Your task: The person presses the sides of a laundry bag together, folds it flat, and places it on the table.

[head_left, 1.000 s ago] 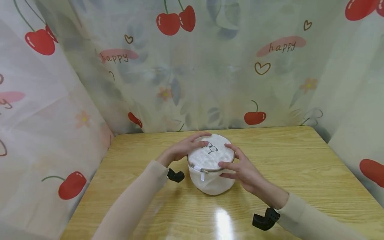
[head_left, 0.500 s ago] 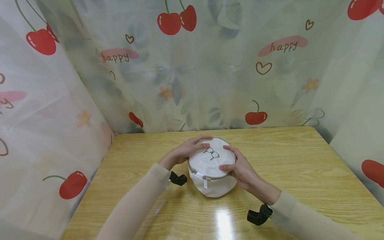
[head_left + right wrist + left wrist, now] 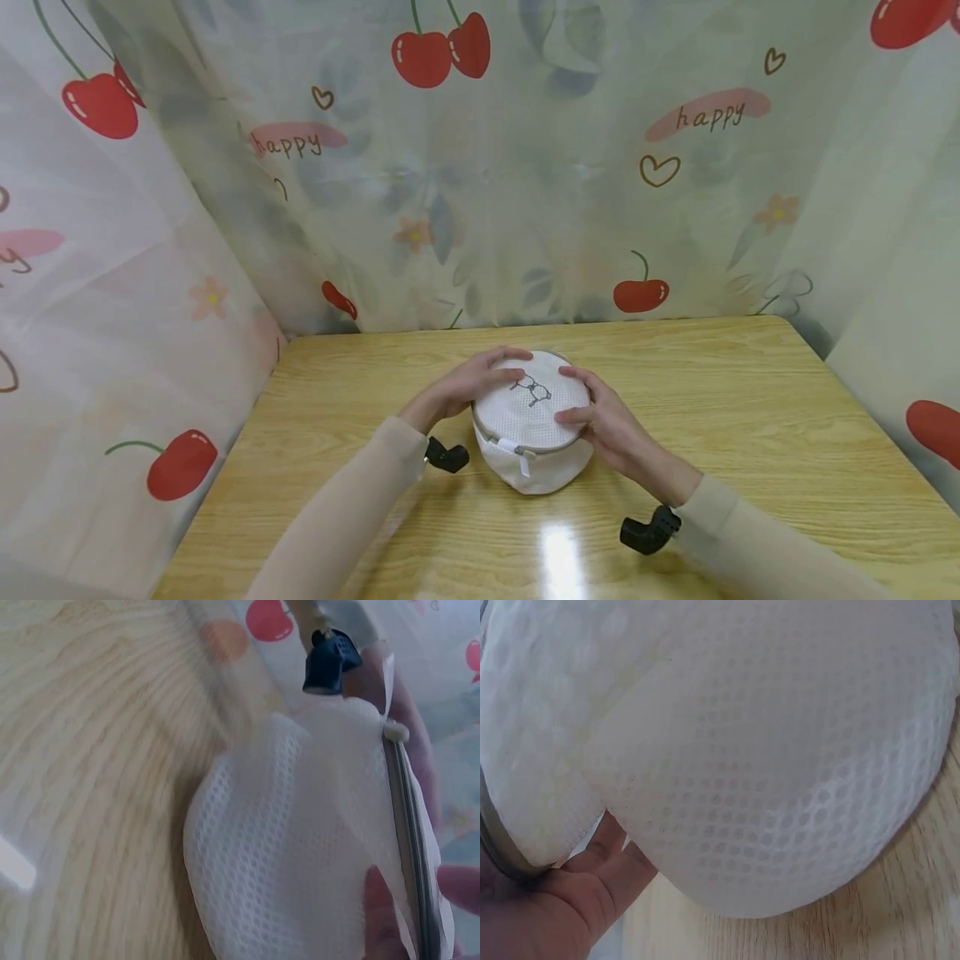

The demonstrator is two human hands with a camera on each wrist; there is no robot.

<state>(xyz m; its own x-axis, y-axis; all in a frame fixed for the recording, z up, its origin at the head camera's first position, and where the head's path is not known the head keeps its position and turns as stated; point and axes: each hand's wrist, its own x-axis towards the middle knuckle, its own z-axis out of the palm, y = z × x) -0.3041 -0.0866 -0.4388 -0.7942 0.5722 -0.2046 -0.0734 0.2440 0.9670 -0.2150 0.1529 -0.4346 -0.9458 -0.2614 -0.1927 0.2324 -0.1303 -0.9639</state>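
Note:
A round white mesh laundry bag [image 3: 525,421] stands on the table, its top tilted toward me and marked with a glasses-like drawing. Its grey zipper [image 3: 412,847] runs round the top rim, and a white tab hangs at the front. My left hand [image 3: 471,382] grips the left rim, thumb on top; in the left wrist view its fingers [image 3: 604,889] press under the rim, where the mesh side [image 3: 780,795] folds in. On the right rim my right hand [image 3: 613,423] holds on, with digits above and below the zipper. The bag's contents, if any, are hidden.
The wood-grain table [image 3: 360,375] extends to both sides of the bag. A cherry-print curtain [image 3: 487,208] hangs behind its back edge and along both sides. Black wrist devices [image 3: 649,530] sit by both sleeves.
The bag's top has tipped further toward me and sunk a little. My right hand has moved left and closed onto the rim, while my left hand has kept its hold and lowered slightly.

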